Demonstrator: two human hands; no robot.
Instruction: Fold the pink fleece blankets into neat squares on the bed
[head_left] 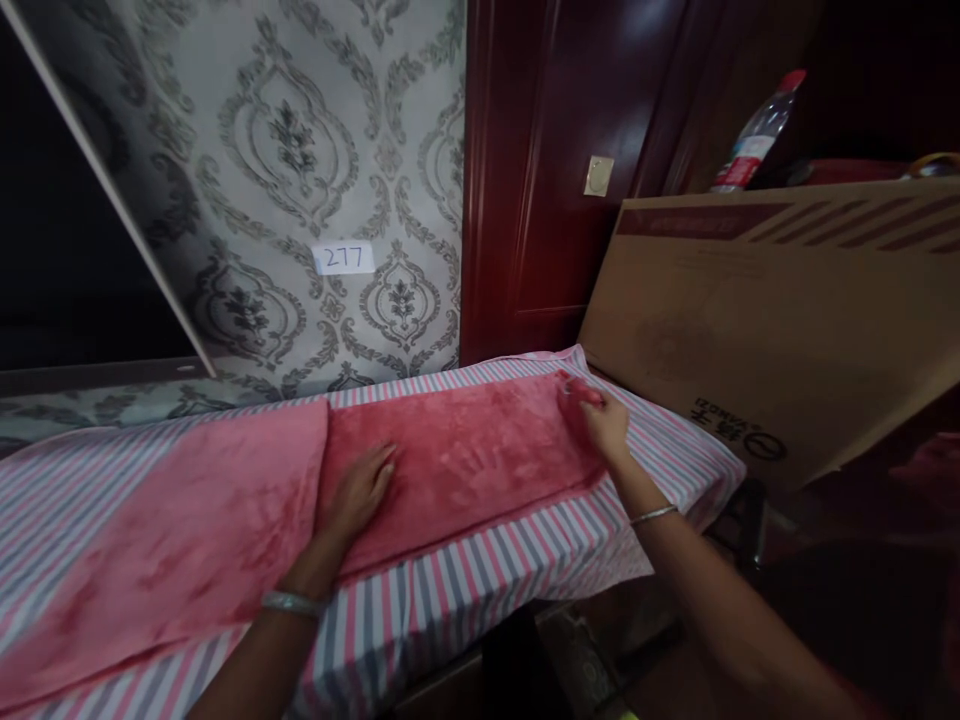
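A pink plush cloth (457, 470) lies lengthwise over a striped sheet, its left part (217, 520) a lighter pink layer ending in a straight edge. My left hand (361, 492) rests flat on the darker pink part, just right of that edge, with its fingers stretched out. At the far right end, my right hand (604, 422) is closed on the cloth's upper right corner, which is slightly lifted and bunched. A pressed handprint shows in the pile between my hands.
The pink, grey and white striped sheet (442, 590) covers a long narrow surface and hangs over its front edge. A large cardboard box (780, 300) leans at the right, with a plastic bottle (754, 145) above it. A dark screen (82, 220) stands at the left.
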